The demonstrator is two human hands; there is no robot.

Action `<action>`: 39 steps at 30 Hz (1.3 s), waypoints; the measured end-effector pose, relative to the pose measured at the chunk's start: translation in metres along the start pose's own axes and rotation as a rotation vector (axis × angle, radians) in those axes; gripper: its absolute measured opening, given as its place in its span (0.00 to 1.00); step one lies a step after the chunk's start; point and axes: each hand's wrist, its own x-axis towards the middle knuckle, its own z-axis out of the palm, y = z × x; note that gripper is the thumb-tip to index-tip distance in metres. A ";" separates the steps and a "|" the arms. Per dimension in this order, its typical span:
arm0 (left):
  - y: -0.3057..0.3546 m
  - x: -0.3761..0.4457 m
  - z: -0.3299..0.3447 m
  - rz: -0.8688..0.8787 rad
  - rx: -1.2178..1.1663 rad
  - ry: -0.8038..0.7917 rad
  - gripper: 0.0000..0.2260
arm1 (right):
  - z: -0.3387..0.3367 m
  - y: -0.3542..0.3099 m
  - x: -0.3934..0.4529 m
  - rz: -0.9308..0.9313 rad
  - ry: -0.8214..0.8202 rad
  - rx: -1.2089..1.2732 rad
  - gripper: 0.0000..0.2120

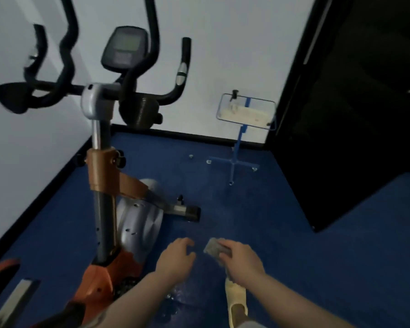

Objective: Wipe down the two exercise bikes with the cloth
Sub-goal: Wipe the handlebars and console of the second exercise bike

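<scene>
Our right hand (240, 261) pinches the grey cloth (214, 248), fingers clamped over it, just right of the exercise bike (118, 209) (orange and silver). Our left hand (176, 256) hangs beside the cloth, fingers loosely apart, holding nothing. Only 1 bike's console (124, 47) shows clearly.

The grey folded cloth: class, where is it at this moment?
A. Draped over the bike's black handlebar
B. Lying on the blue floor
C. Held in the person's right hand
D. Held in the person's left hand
C: the grey folded cloth is gripped in the right hand, clear of the blue floor, while the left hand beside it is empty.
</scene>
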 end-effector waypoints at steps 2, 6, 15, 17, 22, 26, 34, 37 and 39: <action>0.009 0.014 -0.006 -0.064 -0.044 0.053 0.17 | -0.017 -0.005 0.031 -0.074 -0.059 -0.045 0.16; 0.026 0.040 -0.025 -0.178 -0.117 0.104 0.17 | -0.058 -0.019 0.088 -0.141 -0.116 -0.080 0.18; 0.060 0.073 -0.074 -0.236 -0.343 0.403 0.15 | -0.089 -0.071 0.158 -0.276 -0.173 0.064 0.19; 0.056 0.077 -0.096 -0.230 -0.403 0.522 0.14 | -0.093 -0.094 0.168 -0.265 -0.134 0.211 0.18; 0.051 0.093 -0.169 -0.186 -0.739 0.857 0.09 | -0.131 -0.181 0.183 -0.518 0.288 0.486 0.13; 0.056 0.096 -0.229 -0.084 -0.856 1.076 0.09 | -0.159 -0.268 0.194 -0.981 0.606 0.211 0.12; 0.058 0.108 -0.273 0.173 -0.885 0.933 0.11 | -0.118 -0.282 0.214 -1.183 0.431 -0.381 0.07; 0.047 0.119 -0.274 0.267 -0.936 0.855 0.12 | -0.130 -0.279 0.220 -1.313 0.427 -0.473 0.07; 0.042 0.127 -0.274 0.315 -0.954 0.866 0.12 | -0.139 -0.296 0.227 -1.211 0.495 -0.415 0.10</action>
